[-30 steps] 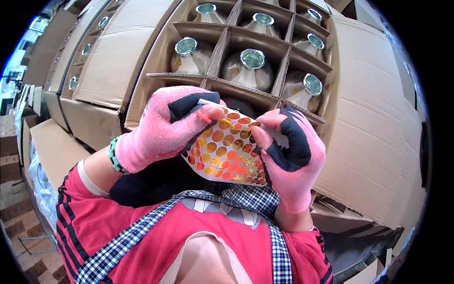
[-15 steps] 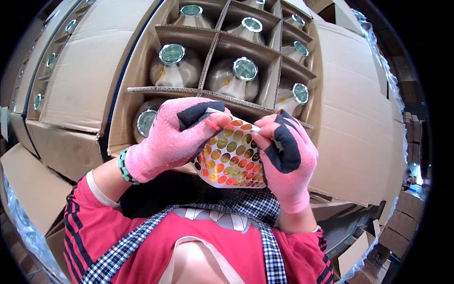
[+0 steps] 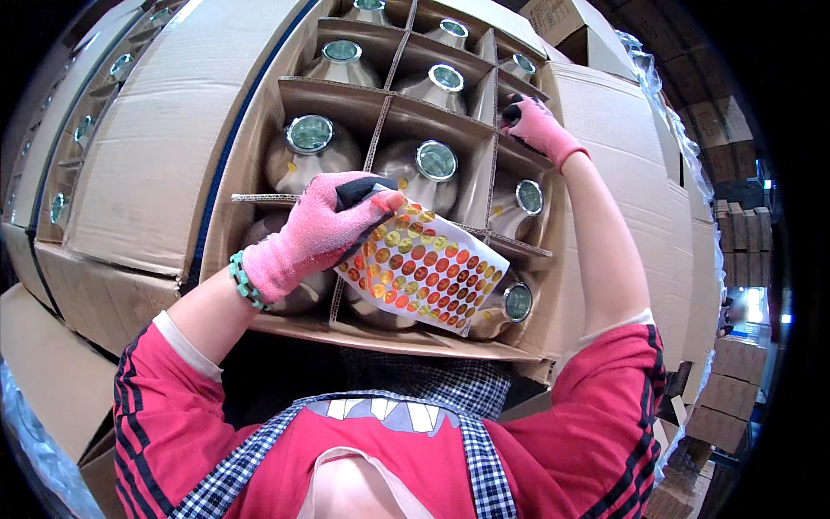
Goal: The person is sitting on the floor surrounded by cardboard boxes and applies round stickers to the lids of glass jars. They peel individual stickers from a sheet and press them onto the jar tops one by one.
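My left hand (image 3: 316,227), in a pink glove with black patches and bare fingertips, pinches the upper edge of a white sticker sheet (image 3: 432,275) covered in shiny gold and orange-red oval stickers. The sheet hangs tilted over the near compartments of a divided cardboard carton (image 3: 393,341). Each visible compartment holds a round-bodied glass bottle (image 3: 435,161) with a shiny rim and greenish mouth. A yellow dot shows on some of them. My right hand (image 3: 538,128), gloved alike, reaches into a right-hand compartment farther off. Its fingers are curled, and their tips and anything between them are hidden.
Cardboard dividers (image 3: 380,130) stand up between the bottles. A wide carton flap (image 3: 596,130) opens out at the right. Another carton (image 3: 138,164) with similar bottles stands at the left. Stacked boxes (image 3: 735,376) and clear plastic wrap (image 3: 644,73) lie beyond the right side.
My right hand has left the sheet's edge and stretched far right into the carton. My left hand still holds the sheet, which now hangs more spread out and slanted. The view has shifted slightly.
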A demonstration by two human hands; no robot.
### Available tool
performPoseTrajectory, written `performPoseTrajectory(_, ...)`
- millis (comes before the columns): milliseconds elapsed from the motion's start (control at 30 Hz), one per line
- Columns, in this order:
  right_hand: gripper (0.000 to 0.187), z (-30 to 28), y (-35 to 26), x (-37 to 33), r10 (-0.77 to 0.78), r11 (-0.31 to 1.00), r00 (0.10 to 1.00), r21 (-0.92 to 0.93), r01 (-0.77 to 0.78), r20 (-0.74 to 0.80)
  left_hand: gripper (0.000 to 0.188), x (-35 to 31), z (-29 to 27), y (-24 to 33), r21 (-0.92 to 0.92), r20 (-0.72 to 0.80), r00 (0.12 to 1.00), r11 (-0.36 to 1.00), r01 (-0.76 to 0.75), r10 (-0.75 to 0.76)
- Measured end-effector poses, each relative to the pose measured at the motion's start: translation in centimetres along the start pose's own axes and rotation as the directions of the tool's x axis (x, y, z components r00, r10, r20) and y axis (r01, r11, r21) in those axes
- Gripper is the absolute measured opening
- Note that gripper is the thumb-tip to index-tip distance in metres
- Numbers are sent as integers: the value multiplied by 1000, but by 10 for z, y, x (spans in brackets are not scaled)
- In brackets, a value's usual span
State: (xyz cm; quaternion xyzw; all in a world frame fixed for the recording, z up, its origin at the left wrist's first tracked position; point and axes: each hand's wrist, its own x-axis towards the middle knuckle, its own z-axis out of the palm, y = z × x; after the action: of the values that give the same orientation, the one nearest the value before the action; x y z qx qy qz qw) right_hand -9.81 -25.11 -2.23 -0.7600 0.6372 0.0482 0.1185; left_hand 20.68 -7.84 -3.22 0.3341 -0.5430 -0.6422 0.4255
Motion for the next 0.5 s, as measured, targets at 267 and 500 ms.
performPoseTrajectory(267,32,2,-17,3,-22,844,997,-536,-20,-73,21,-2,-3,13,-26,-95,995,999,-35,33)
performPoseTrajectory(500,31,-25,-27,-19,-12,983,814,-155,-96,-581,20,-4,-5,10,16,-131,986,995,-101,102)
